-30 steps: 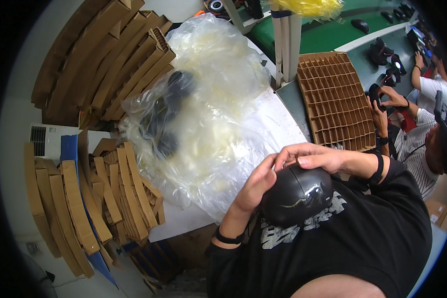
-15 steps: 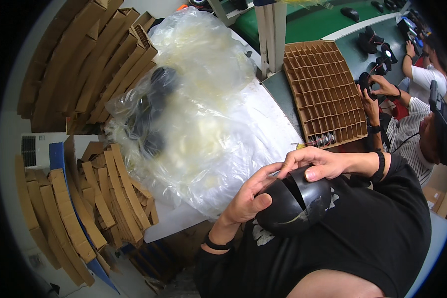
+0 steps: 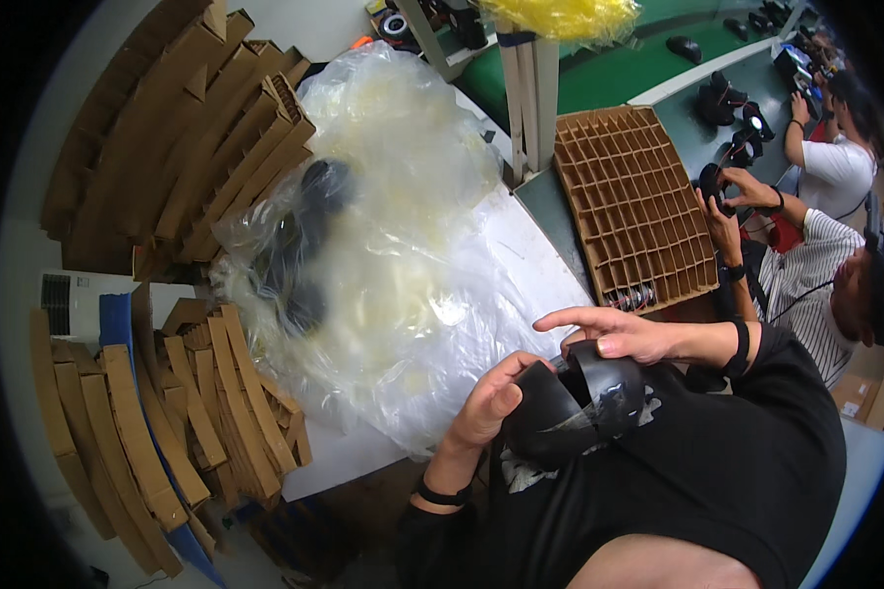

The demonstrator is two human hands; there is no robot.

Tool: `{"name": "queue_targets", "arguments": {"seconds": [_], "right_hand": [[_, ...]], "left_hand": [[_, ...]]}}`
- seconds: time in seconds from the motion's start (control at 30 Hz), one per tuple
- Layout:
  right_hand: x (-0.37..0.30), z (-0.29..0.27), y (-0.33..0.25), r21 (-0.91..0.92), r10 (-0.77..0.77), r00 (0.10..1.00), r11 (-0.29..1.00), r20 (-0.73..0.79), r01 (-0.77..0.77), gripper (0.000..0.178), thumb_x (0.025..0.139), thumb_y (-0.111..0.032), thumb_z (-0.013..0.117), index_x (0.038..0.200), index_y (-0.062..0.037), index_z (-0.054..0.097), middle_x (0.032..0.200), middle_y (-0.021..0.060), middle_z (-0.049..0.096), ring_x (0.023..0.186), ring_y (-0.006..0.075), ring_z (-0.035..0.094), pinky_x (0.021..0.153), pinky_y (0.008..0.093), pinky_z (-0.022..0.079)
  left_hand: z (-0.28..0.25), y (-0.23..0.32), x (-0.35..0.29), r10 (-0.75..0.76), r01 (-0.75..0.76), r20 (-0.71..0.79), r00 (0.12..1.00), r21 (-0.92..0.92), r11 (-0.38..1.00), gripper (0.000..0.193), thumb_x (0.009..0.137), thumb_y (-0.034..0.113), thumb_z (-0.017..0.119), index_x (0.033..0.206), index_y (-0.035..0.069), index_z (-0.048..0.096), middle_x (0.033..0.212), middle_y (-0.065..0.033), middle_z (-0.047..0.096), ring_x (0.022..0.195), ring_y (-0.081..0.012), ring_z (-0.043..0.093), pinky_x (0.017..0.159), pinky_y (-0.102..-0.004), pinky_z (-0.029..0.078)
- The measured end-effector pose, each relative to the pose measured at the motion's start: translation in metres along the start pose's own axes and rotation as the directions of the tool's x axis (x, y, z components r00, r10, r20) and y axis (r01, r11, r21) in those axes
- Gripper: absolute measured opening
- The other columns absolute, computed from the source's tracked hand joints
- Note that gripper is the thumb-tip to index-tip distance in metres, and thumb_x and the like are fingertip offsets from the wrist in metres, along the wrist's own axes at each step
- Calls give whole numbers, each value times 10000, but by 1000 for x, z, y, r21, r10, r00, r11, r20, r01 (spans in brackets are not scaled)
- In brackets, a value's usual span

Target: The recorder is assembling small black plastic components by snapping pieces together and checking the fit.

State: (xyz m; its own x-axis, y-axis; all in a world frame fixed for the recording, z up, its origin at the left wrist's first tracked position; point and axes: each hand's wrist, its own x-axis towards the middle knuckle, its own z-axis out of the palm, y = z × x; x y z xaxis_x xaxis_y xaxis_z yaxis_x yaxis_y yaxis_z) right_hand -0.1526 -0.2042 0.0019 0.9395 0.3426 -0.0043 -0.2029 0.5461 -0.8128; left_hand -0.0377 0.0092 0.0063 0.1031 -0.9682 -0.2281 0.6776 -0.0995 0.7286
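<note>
Close to my black shirt I hold a rounded black plastic shell in two halves, with a wedge-shaped gap between them. My left hand (image 3: 486, 404) is closed on the left half (image 3: 543, 417), thumb on the near side. My right hand (image 3: 627, 334) grips the top of the right half (image 3: 611, 391), its index finger stretched out to the left. A pale smear or clear film shows along the lower seam. Whether the halves are joined there, I cannot tell.
Clear plastic bags (image 3: 393, 245) with dark items inside cover much of the white table (image 3: 525, 245) ahead. A cardboard divider tray (image 3: 638, 206) lies to the right. Cardboard stacks (image 3: 167, 128) stand at left. Two people (image 3: 825, 255) work at the green bench on the right.
The gap between the shell halves has widened, and the shell has tilted. My right index finger has lifted off and now points left.
</note>
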Motion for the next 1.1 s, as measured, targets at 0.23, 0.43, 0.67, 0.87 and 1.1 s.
{"name": "queue_targets", "arguments": {"seconds": [0.23, 0.43, 0.67, 0.87, 1.1], "right_hand": [[17, 6, -22, -357, -11, 999, 934, -48, -7, 697, 934, -440, 446, 1433, -21, 200, 981, 92, 581, 952, 144, 539, 830, 297, 429], [20, 20, -59, -873, -396, 904, 370, 161, 318, 296, 872, -245, 588, 1068, -24, 604, 1004, 138, 557, 939, 301, 557, 818, 370, 456], [20, 34, -73, -912, -314, 902, 187, 296, 365, 233, 803, -210, 672, 955, -35, 660, 929, 83, 568, 867, 249, 550, 752, 347, 462], [21, 36, -86, -910, -190, 957, 314, 220, 271, 191, 794, -176, 681, 898, -17, 658, 890, 110, 562, 890, 274, 541, 765, 357, 455], [24, 37, -94, -930, -84, 987, 330, 140, 160, 150, 797, -122, 656, 804, 11, 588, 825, 136, 553, 873, 309, 544, 758, 385, 448]], "left_hand": [[8, -2, 10, 53, -55, -93, 994, -17, 998, 758, 810, 553, 572, 1250, -29, 368, 1168, -130, 519, 1071, -163, 528, 919, -283, 427], [2, -7, 7, 106, -116, -124, 987, -79, 990, 628, 921, 465, 421, 1319, -11, 326, 1250, -128, 471, 1149, -191, 489, 997, -314, 381], [-4, -12, 5, 52, -60, -101, 993, -77, 995, 571, 951, 425, 269, 1297, -13, 392, 1269, -141, 480, 1160, -203, 485, 1008, -326, 376], [0, -6, 8, 16, -12, -152, 988, 24, 1000, 518, 968, 368, 251, 1294, -4, 402, 1252, -127, 499, 1137, -186, 502, 995, -318, 390], [-3, -7, 17, -40, 36, -142, 989, -32, 999, 478, 1000, 360, 264, 1280, -1, 405, 1224, -99, 501, 1114, -139, 498, 983, -289, 388]]}}
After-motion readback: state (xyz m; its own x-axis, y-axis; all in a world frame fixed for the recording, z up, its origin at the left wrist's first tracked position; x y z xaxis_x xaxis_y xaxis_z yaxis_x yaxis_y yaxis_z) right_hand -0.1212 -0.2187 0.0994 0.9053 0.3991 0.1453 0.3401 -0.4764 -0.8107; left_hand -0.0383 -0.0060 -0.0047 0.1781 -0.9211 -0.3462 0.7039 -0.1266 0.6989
